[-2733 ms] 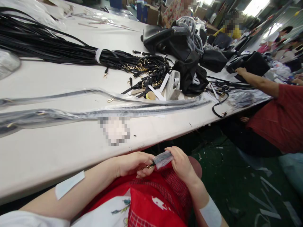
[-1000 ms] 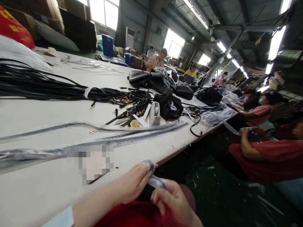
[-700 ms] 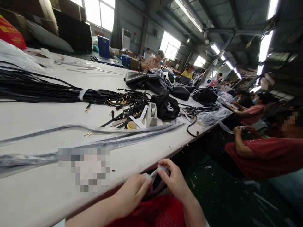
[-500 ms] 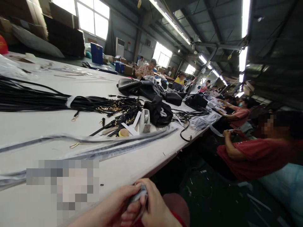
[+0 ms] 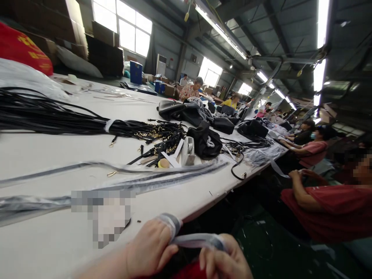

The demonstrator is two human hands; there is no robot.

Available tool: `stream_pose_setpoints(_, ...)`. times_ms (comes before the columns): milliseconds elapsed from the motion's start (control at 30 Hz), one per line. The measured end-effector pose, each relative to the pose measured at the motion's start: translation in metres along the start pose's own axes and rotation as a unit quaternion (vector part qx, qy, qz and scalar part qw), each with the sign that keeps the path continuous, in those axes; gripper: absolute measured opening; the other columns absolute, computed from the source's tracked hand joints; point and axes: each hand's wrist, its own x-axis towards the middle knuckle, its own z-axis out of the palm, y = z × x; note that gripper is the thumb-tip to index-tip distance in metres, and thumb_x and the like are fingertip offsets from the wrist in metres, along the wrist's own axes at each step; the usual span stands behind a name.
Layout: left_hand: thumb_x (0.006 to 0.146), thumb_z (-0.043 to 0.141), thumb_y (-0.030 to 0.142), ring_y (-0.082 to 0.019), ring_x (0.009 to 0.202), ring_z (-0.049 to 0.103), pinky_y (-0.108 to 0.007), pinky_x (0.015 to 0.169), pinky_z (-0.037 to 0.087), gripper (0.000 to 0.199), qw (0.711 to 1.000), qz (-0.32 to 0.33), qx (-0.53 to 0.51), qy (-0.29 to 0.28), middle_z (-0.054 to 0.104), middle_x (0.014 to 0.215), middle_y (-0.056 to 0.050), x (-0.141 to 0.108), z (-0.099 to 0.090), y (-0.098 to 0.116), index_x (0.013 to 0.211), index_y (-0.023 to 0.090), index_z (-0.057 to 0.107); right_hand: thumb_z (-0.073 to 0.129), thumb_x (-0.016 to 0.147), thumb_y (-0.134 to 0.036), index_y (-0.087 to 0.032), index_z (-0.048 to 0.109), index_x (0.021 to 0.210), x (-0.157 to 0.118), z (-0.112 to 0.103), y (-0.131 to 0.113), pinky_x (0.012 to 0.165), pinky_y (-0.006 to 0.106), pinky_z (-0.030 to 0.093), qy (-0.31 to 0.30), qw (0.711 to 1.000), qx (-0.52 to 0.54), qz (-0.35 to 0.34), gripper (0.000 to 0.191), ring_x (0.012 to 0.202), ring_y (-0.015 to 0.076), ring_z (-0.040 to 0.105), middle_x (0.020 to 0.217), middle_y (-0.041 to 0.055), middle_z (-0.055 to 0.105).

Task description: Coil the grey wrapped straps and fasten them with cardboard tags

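Observation:
A dark strap in a clear plastic sleeve (image 5: 196, 240) runs between my two hands at the table's near edge. My left hand (image 5: 152, 246) is closed on it, with a loop of the sleeved strap rising over the knuckles. My right hand (image 5: 228, 259) pinches the other end of the short stretch, lower and to the right. Beyond them, more sleeved straps (image 5: 157, 182) lie along the white table (image 5: 162, 205). A gold clip (image 5: 111, 174) sticks out beside one of these.
A bundle of black straps (image 5: 64, 120) with gold clips lies at left. A white tape dispenser (image 5: 188, 151) stands near black bags (image 5: 207, 141). A co-worker in a red shirt (image 5: 328, 209) sits at right; other people work along the table. Part of the near table is pixelated.
My hands were together around the folded sleeved strap; now they are apart, with a stretch of it drawn between them. The view has turned slightly left.

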Motion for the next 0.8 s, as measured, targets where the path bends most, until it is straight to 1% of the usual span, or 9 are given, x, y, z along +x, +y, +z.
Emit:
stream_pose_setpoints(67,0.095,0.035,0.053,-0.022,0.066,0.055,-0.032,0.067,0.04,0.048,0.996,-0.051,-0.044,-0.065,0.065,0.073,-0.01,-0.004,0.007,0.011,0.083,0.019,0.067,0.05,0.094,-0.039,-0.016,0.066,0.076,0.009,-0.018,-0.009,0.047,0.023,0.042,0.139,0.988,-0.058,-0.021,0.033,0.048,0.0114,0.051,0.06,0.003,0.06)
stream_pose_setpoints(133,0.096,0.023,0.059,-0.015,0.052,0.043,-0.028,0.054,0.033,0.061,0.966,-0.172,-0.166,-0.1,0.051,0.056,-0.002,-0.001,0.01,0.025,0.074,0.018,0.063,0.063,0.083,-0.028,-0.016,0.066,0.098,0.018,-0.024,-0.014,0.072,0.029,0.052,0.231,0.957,-0.161,-0.072,0.019,0.076,0.0183,0.063,0.085,0.0068,0.068)
stream_pose_setpoints(233,0.089,0.022,0.073,-0.01,0.041,0.027,-0.024,0.043,0.02,0.071,0.859,-0.3,-0.396,-0.127,0.036,0.046,0.005,0.009,0.01,0.044,0.077,0.015,0.062,0.064,0.076,-0.016,-0.022,0.053,0.128,0.027,-0.008,-0.007,0.105,0.038,0.04,0.152,0.953,-0.236,-0.116,0.053,0.116,0.0243,0.054,0.126,0.0097,0.058)
stream_pose_setpoints(300,0.085,0.029,0.076,-0.009,0.037,0.024,-0.024,0.04,0.018,0.072,0.798,-0.314,-0.5,-0.122,0.035,0.043,0.006,0.014,0.007,0.056,0.078,0.013,0.063,0.06,0.083,-0.021,-0.022,0.056,0.125,0.031,0.014,0.008,0.102,0.039,0.042,0.076,0.974,-0.193,-0.095,0.042,0.113,0.024,0.056,0.121,0.0097,0.061)
stream_pose_setpoints(400,0.086,0.036,0.073,-0.008,0.036,0.027,-0.022,0.039,0.021,0.067,0.762,-0.316,-0.559,-0.083,0.038,0.043,0.006,0.021,-0.002,0.069,0.085,0.012,0.065,0.056,0.089,-0.043,-0.016,0.067,0.098,0.037,0.049,0.03,0.08,0.034,0.053,0.022,0.998,-0.046,-0.022,0.03,0.084,0.0217,0.063,0.09,0.0085,0.067)
stream_pose_setpoints(500,0.09,0.033,0.068,-0.01,0.042,0.035,-0.023,0.044,0.03,0.064,0.8,-0.295,-0.522,0.005,0.045,0.054,0.003,0.027,-0.013,0.071,0.102,0.012,0.064,0.06,0.087,-0.049,-0.014,0.07,0.086,0.036,0.072,0.034,0.074,0.03,0.05,-0.05,0.997,0.045,0.046,0.037,0.074,0.0174,0.061,0.076,0.005,0.065)
stream_pose_setpoints(633,0.091,0.036,0.065,-0.021,0.075,0.053,-0.037,0.082,0.045,0.061,0.948,-0.138,-0.259,0.125,0.06,0.078,-0.007,0.028,-0.024,0.043,0.109,0.015,0.064,0.064,0.085,-0.042,-0.016,0.074,0.095,0.015,0.07,0.014,0.062,0.021,0.044,-0.161,0.979,0.052,0.112,0.03,0.063,0.0103,0.055,0.071,0.0008,0.064)
stream_pose_setpoints(733,0.085,0.047,0.066,-0.032,0.102,0.055,-0.046,0.1,0.035,0.063,0.992,-0.043,-0.106,0.047,0.065,0.105,-0.017,0.02,-0.024,0.016,0.115,0.013,0.063,0.064,0.084,-0.047,-0.013,0.075,0.088,-0.005,0.045,0.001,0.048,0.02,0.036,-0.172,0.976,0.085,0.105,0.035,0.048,0.0074,0.046,0.059,0.0004,0.059)
stream_pose_setpoints(800,0.081,0.056,0.062,-0.034,0.102,0.057,-0.045,0.096,0.038,0.06,0.998,-0.028,-0.058,-0.027,0.067,0.107,-0.019,0.013,-0.02,0.006,0.114,0.013,0.064,0.063,0.083,-0.051,-0.012,0.074,0.079,-0.01,0.023,-0.004,0.044,0.021,0.033,-0.108,0.987,0.09,0.078,0.04,0.041,0.0069,0.041,0.05,-0.0001,0.054)
